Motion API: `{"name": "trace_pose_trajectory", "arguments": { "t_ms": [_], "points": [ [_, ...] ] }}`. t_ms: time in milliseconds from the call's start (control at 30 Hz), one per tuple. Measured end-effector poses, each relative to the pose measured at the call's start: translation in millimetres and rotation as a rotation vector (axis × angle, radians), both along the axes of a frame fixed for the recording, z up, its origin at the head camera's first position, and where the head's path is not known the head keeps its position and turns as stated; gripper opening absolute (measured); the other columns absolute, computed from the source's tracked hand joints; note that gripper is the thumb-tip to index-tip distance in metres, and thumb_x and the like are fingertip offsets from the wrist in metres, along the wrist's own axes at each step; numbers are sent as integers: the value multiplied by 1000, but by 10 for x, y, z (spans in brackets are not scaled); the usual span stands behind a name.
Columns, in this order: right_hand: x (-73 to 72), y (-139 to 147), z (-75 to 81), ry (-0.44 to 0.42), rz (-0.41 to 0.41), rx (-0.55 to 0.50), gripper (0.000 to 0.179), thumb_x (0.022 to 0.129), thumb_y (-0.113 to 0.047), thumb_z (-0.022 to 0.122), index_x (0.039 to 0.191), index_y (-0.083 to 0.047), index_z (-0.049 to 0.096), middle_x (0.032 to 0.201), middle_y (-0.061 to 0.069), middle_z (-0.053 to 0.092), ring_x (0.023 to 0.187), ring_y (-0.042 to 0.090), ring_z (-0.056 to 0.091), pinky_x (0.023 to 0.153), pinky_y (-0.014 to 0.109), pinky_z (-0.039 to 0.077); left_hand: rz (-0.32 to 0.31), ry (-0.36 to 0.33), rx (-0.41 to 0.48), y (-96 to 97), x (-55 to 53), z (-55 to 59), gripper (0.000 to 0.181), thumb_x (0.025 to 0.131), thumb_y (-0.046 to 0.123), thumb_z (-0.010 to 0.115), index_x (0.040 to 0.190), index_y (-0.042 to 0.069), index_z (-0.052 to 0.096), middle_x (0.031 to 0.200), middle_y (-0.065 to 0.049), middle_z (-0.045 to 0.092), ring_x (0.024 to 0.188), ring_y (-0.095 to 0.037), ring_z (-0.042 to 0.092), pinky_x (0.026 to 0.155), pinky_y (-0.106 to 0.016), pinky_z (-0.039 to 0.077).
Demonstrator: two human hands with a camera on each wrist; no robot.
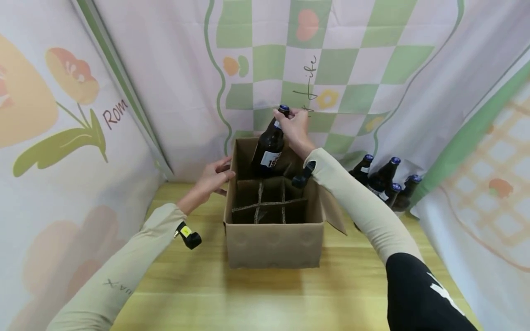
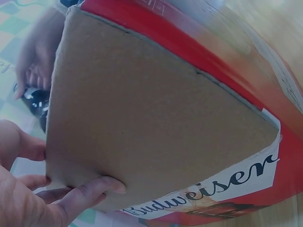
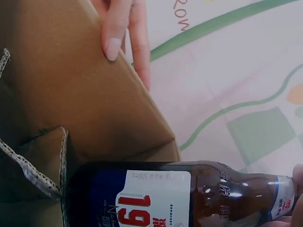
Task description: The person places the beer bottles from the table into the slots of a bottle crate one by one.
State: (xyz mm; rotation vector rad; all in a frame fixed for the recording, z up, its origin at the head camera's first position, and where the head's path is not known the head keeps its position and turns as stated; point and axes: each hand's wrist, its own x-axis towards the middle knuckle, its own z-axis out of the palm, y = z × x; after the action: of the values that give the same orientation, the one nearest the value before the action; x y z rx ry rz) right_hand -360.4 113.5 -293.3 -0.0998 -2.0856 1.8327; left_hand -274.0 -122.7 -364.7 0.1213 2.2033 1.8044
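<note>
Bottle [image 1: 270, 143] below the right hand [image 1: 296, 128], neck in its fingers' pinch (left hand [image 1: 210, 179] around box [image 1: 274, 246] edge)

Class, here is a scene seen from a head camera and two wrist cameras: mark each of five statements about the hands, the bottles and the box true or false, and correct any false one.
1. The right hand holds a bottle by its neck. True.
2. The left hand grips a second bottle. False: it holds the edge of the cardboard box.
3. The four bottles at the right have red caps. False: their caps are blue.
4. Cardboard dividers form compartments inside the cardboard box. True.
5. The held bottle has no label. False: a label with the digits 19 shows in the right wrist view.
</note>
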Motion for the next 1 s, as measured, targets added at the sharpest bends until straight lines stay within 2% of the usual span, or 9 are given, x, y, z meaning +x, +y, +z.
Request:
{"name": "trace_pose_trajectory", "arguments": {
  "t_ms": [100,167,300,433,533,600,800,900,1000],
  "points": [
    [-3,-43,-7,5,28,13,30,98,-15,74,118,6,75,102,14,80,75,6,65,66,17,53,3,11,-8,5,-5,-1,72,101,6,57,166,18,29,166,-19,38,130,-39,57,61,-28,64],
    [-18,-56,-24,13,44,0,31,99,-15,73,122,6,74,114,20,77,84,10,69,69,18,55,1,18,-7,0,-8,-9,72,101,6,57,166,18,29,166,-20,37,132,-41,56,61,-28,64],
    [-25,-65,-60,28,64,-58,34,99,-13,73,127,6,71,122,24,74,98,19,75,74,20,58,-11,24,-3,-10,-6,-39,72,101,6,57,166,17,28,166,-21,36,136,-42,54,62,-29,64],
    [-38,-131,-75,22,54,-94,34,98,-15,74,125,5,73,119,23,75,88,14,73,73,21,57,-7,31,-14,-37,-10,-30,72,102,6,57,166,18,28,167,-21,35,135,-43,55,64,-29,65],
    [-69,-169,-116,-8,60,-125,34,98,-17,75,124,6,73,118,23,76,77,6,66,69,20,54,-3,37,-27,-57,-9,-10,71,102,7,57,166,19,29,166,-21,36,134,-42,56,63,-28,64],
    [-88,-168,-156,-34,78,-147,36,97,-17,75,125,6,72,117,21,76,77,5,66,68,18,54,-8,38,-30,-60,-16,-11,70,103,7,57,166,19,29,166,-21,36,135,-42,56,62,-28,64],
    [-103,-185,-170,-44,128,-62,34,96,-19,78,120,4,75,102,13,79,70,7,67,65,23,58,-16,31,-13,-63,-26,-2,70,103,8,57,166,19,28,167,-21,35,136,-42,55,64,-28,65],
    [-97,-218,-175,-11,150,38,33,95,-20,80,117,4,76,103,15,80,73,8,70,65,22,59,-18,35,-5,-76,-33,12,70,103,8,57,166,19,28,167,-21,34,137,-43,53,65,-28,65],
    [-71,-260,-254,-9,177,126,32,94,-19,81,116,4,77,108,20,79,80,11,71,65,19,56,-22,39,-7,-83,-31,13,70,103,9,57,166,19,27,168,-21,33,138,-43,53,68,-30,66]
  ]
}}
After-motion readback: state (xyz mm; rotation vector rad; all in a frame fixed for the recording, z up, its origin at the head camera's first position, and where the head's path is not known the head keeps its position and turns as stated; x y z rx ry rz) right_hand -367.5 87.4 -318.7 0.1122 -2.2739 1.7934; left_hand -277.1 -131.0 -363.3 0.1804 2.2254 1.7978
